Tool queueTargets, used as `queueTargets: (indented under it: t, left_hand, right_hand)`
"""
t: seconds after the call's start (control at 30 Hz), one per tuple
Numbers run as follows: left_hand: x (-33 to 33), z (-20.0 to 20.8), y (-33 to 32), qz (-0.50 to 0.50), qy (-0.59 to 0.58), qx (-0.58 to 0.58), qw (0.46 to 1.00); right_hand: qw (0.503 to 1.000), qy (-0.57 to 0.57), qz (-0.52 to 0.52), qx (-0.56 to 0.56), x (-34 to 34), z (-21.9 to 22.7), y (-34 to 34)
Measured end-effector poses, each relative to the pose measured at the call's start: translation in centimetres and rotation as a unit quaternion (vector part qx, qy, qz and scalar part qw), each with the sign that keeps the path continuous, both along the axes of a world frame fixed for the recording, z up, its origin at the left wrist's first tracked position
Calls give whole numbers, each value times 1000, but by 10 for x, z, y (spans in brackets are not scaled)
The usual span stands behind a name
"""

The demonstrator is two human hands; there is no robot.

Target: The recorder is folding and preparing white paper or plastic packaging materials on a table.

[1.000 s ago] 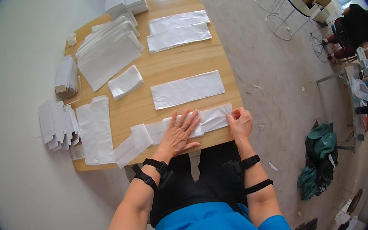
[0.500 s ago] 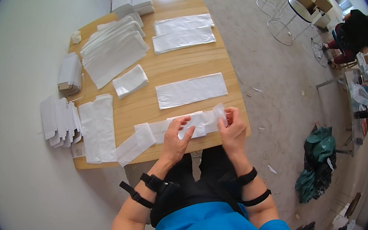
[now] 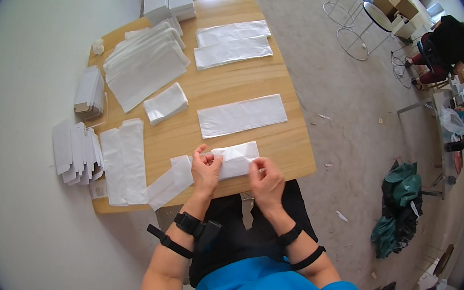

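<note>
Near the front edge of the table, a small flat white packet [image 3: 236, 156] lies with a thin translucent wrapping sheet [image 3: 232, 169] folded over it. My left hand [image 3: 205, 171] is closed at the packet's left end, thumb and fingers pinching the sheet there. At the right end my right hand [image 3: 267, 182] pinches the sheet's edge, its fingertips touching the packet. Left of my left hand lies another translucent sheet [image 3: 169, 185], partly hanging over the table edge. Just beyond the packet lies a long flat white plastic bag [image 3: 242, 115].
The wooden table [image 3: 204, 86] also carries fanned white bags [image 3: 146, 68], a small white stack [image 3: 166, 103], two long bags [image 3: 233, 52] and white boxes [image 3: 89, 90]. Folded cartons [image 3: 76, 152] stand at the left edge. A seated person [image 3: 449, 47] is at the far right.
The right end of the translucent sheet has been brought over onto the packet. My right hand has moved left to the packet; my left hand has shifted left and closed on the sheet.
</note>
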State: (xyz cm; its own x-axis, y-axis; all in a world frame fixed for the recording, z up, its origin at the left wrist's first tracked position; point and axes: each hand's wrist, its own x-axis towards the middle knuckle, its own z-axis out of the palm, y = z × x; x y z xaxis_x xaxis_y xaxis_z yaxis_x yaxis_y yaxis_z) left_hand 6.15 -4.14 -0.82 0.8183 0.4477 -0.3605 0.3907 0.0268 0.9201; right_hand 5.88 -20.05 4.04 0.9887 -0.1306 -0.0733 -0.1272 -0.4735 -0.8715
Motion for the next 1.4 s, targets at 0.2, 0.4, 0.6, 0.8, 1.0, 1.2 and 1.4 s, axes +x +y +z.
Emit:
queueTargets:
  t: [0.2, 0.4, 0.6, 0.8, 1.0, 1.2, 1.4]
  left_hand:
    - [2, 1, 6, -16, -12, 104, 994]
    - [0, -3, 7, -36, -1, 150, 988]
    - [0, 6, 6, -84, 6, 206, 975]
    - [1, 34, 3, -144, -62, 348, 924]
    - [27, 29, -26, -302, -158, 273, 900]
    - [52, -2, -44, -339, -104, 261, 898]
    - [58, -2, -48, -342, -69, 231, 908]
  right_hand:
    - [999, 30, -34, -27, 26, -32, -26]
    - [996, 55, 1, -71, 37, -48, -16]
    - [997, 46, 8, -57, 38, -55, -20]
    - [998, 49, -39, -11, 36, -44, -32]
    - [996, -44, 24, -75, 15, -39, -38]
    - [992, 45, 9, -114, 8, -41, -19]
    - [992, 33, -21, -123, 3, -38, -22]
